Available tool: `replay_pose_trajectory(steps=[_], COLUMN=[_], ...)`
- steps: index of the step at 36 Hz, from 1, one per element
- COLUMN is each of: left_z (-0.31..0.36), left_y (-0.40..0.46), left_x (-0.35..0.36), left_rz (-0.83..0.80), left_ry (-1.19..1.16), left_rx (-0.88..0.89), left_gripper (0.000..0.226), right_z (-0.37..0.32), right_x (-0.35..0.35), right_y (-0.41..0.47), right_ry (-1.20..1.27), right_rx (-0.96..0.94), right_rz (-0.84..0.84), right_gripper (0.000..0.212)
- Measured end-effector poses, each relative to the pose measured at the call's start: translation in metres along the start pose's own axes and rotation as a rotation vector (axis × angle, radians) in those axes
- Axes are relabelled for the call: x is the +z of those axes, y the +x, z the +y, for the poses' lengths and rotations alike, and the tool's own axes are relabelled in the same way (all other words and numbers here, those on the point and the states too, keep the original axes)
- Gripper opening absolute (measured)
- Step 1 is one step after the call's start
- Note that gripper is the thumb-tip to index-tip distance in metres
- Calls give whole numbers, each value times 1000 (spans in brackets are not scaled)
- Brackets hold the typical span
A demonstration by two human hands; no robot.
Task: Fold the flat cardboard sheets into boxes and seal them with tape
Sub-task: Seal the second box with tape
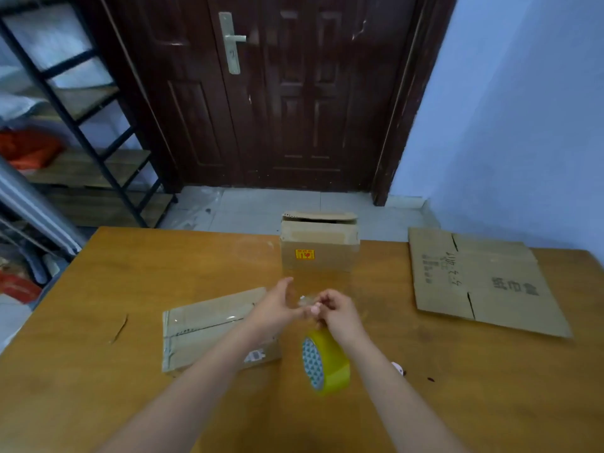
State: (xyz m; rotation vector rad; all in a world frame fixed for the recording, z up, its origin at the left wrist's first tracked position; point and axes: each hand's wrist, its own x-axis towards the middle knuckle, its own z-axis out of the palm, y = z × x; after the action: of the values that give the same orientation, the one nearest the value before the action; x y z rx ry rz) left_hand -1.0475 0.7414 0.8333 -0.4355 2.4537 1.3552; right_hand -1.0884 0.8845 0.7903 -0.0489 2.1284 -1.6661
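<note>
Cardboard sheet [219, 328] lies flat lower left of centre under the left forearm, awaiting folding; just above the yellow tape roll [325, 361] at lower centre, right hand [336, 310] pinches clear tape, apparently peeling a strip, left hand [274, 304] loosely spread alongside.

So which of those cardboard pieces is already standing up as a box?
The box with the yellow sticker at the table's far edge. The sheet on the right and the taped piece under the left arm lie flat.
</note>
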Motion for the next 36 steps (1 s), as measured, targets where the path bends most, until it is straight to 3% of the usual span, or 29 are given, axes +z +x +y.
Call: replay_pose_trajectory(steps=[4,8,14,22,25,28,31,34,36], left_z=[15,34,65,114,128,136,131,115,103], left_y=[3,-3,-1,-3,-1,2,7,12,15], left_x=[0,-4,-20,-62,-78,-98,-111,-112,-109], left_rz=[61,57,135,204,245,294,239,91,20], left_ry=[-156,-367,-222,-210,-279,-377,-513,-689,-686], left_rx=[160,262,362,497,509,481,362,170,124], left_gripper=[16,26,31,31,32,32,33,28,27], right_z=[-31,-53,-89,-120,-123,-122,-119,-127,-132], right_x=[-12,-24,-42,-45,-41,-39,-36,-33,-29], right_y=[-12,-20,-25,-39,-47,-57,-66,-76,-80], right_ry=[44,51,-21,-139,63,278,275,316,290], right_rx=[-71,-142,-267,-476,-347,-281,-385,-484,-505], right_rz=[-48,-76,-69,28,60,36,0,13,25], right_gripper=[23,21,16,64,83,48,40,19,16])
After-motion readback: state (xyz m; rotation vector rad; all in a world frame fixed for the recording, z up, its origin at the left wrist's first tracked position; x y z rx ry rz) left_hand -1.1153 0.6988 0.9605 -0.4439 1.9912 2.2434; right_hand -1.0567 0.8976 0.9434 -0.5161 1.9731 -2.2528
